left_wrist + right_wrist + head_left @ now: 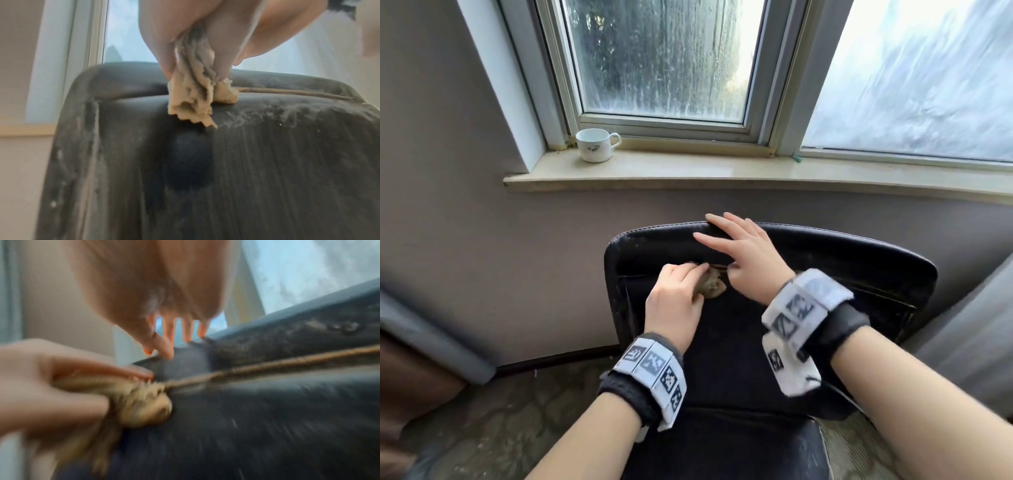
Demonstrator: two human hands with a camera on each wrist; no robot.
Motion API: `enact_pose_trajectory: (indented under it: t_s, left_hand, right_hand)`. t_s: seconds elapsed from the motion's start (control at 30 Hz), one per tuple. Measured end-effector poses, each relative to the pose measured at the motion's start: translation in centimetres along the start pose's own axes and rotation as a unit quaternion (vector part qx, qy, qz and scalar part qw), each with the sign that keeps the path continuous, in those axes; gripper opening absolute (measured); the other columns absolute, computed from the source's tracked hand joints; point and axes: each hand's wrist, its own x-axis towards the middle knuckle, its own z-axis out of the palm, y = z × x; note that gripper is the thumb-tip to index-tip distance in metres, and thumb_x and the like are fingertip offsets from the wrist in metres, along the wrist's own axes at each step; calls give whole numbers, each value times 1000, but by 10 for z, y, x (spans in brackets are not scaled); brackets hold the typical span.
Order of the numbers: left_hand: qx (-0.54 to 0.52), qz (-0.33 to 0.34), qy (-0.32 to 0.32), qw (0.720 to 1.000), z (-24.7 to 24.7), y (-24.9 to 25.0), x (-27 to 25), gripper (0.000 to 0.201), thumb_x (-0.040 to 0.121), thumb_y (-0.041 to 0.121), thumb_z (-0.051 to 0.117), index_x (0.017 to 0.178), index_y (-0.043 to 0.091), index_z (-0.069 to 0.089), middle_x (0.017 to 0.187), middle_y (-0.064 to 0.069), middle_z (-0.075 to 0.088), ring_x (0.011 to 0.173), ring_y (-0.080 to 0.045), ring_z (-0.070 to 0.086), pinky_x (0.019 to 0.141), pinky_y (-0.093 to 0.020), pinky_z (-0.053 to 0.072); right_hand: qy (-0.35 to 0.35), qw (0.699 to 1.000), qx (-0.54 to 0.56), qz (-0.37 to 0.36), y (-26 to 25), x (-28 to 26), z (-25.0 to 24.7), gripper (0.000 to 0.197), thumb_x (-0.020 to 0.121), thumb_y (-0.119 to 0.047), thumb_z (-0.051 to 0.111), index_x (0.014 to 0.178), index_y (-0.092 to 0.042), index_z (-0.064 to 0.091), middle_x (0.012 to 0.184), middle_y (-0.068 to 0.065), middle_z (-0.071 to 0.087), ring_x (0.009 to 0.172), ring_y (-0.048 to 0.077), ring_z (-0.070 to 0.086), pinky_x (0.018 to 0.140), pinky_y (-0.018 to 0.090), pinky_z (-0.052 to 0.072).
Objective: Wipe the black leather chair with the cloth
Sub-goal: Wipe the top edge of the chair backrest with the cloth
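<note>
Chair (739,342): black leather, matt w/ dusty, scuffed edges & a tan seam. Cloth (193,97): beige, rough, frayed fabric. Cup (595,145) glossy white ceramic; sill (722,171) smooth stone-like.

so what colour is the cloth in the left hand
Tan-beige with dark grey smudges; the cloth shows best in the left wrist view, gripped by the left hand.

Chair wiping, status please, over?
Left hand grips cloth on chair seam. Right hand open, steadying chair top. Nothing in the way.
</note>
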Motion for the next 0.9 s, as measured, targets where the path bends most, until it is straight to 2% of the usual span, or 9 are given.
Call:
enact_pose_trajectory:
  t_s: [0.1, 0.2, 0.33, 0.43, 0.57, 0.67, 0.7, 0.8, 0.9]
  left_hand:
    - [-113, -97, -51, 988, -15, -1, -1, 75, 69, -3, 65, 135, 23, 39, 112, 3, 65, 103, -13, 58, 87, -14, 40]
    - [-208, -131, -103, 964, -28, -2, 1, 89, 74, -2, 63, 143, 29, 17, 114, 11, 61, 101, 5, 57, 83, 5, 33]
    - [-261, -109, -187, 941, -39, -3, -6, 105, 72, -12, 58, 142, 36, -4, 115, 24, 48, 104, 18, 50, 87, 2, 35]
    - [-286, -118, -186, 932, -48, 1, -6, 101, 73, -13, 55, 142, 38, 2, 122, 18, 46, 111, 12, 50, 96, -7, 39]
    - [-126, -7, -20, 992, -64, -3, 25, 76, 68, -15, 50, 136, 19, 41, 132, 3, 49, 123, -2, 44, 103, -6, 29]
    - [-2, 77, -101, 992, -52, -3, 54, 76, 66, -15, 48, 137, 12, 41, 146, -6, 36, 140, -17, 23, 118, -36, 13]
    - [26, 79, -145, 986, -45, -4, 57, 80, 66, -14, 48, 140, 15, 35, 150, -5, 28, 143, -18, 14, 118, -41, 5]
    - [99, 76, -169, 978, -31, -16, 47, 97, 64, -3, 59, 146, 26, 17, 155, 2, 13, 144, -13, 2, 114, -33, -7]
    - [158, 87, -148, 972, -22, -22, 37, 115, 54, 11, 81, 147, 27, 15, 156, 1, 14, 144, -16, 6, 115, -36, 1]
  right_hand:
    - [149, 987, 30, -56, -10, -40, 41, 50, 73, -4, 38, 116, -6, 64, 128, 13, 59, 123, 32, 52, 102, 42, 43]
    - [165, 983, 44, -71, -20, -55, 78, 43, 79, -6, 51, 121, 0, 59, 128, 16, 58, 124, 30, 51, 101, 44, 44]
    - [184, 979, 29, -81, -31, -35, 86, 34, 82, -11, 51, 113, -4, 62, 122, 16, 61, 120, 30, 54, 99, 48, 44]
    - [219, 971, 56, -83, -31, -36, 89, 18, 84, -8, 50, 92, -2, 65, 113, 16, 58, 111, 28, 54, 92, 45, 49]
    - [219, 970, 64, -88, -19, -49, 81, 13, 85, -5, 50, 91, -1, 60, 116, 10, 41, 108, 23, 48, 87, 30, 51]
    - [189, 977, 67, -77, -21, -41, 73, 29, 97, -22, 40, 105, -3, 61, 117, 8, 51, 112, 20, 48, 100, 26, 42]
    - [197, 976, 50, -74, -20, -37, 73, 29, 97, -17, 40, 105, 0, 62, 112, 12, 58, 110, 23, 52, 102, 30, 41]
    - [217, 974, -32, -60, -9, -38, 81, 32, 96, -5, 38, 94, 1, 69, 101, 16, 69, 105, 30, 64, 99, 40, 47]
    - [233, 971, -55, -10, 4, -59, 82, 41, 97, -2, 30, 92, 0, 71, 103, 15, 71, 105, 29, 65, 91, 41, 53]
